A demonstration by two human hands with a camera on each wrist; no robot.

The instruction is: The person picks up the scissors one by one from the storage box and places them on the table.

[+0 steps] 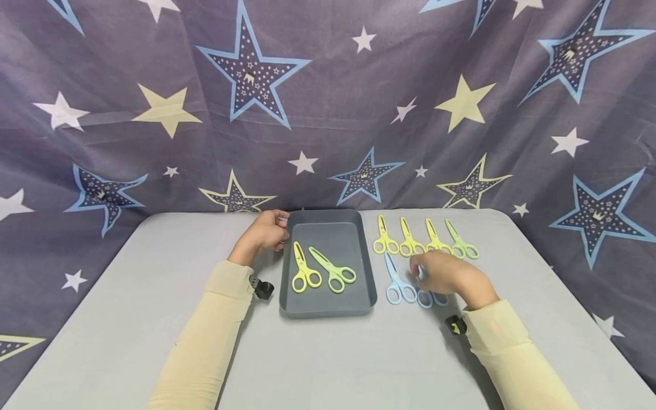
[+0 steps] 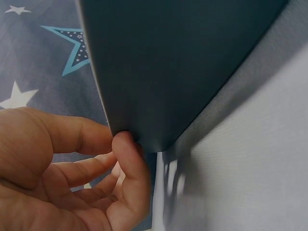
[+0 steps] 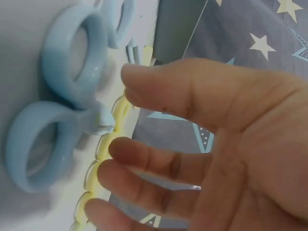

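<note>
At the far left corner of a dark grey tray (image 1: 333, 230), my left hand (image 1: 267, 230) pinches the tray's wall (image 2: 178, 57) between thumb and finger. Inside the tray lie yellow scissors (image 1: 302, 270) and green scissors (image 1: 335, 272). To the right of it, my right hand (image 1: 445, 274) hovers over blue scissors (image 1: 425, 299), hiding their blades in the head view. The right wrist view has its thumb and fingers spread apart around these blue scissors (image 3: 50, 53), with a gap to them. Another pair of blue scissors (image 1: 394, 282) lies just left of this hand.
Behind the right hand is a row of three yellow scissors (image 1: 381, 230) and one pair of green scissors (image 1: 456, 233), blades pointing away. A grey star-patterned cloth (image 1: 318, 142) hangs along the back and sides of the light table (image 1: 333, 364).
</note>
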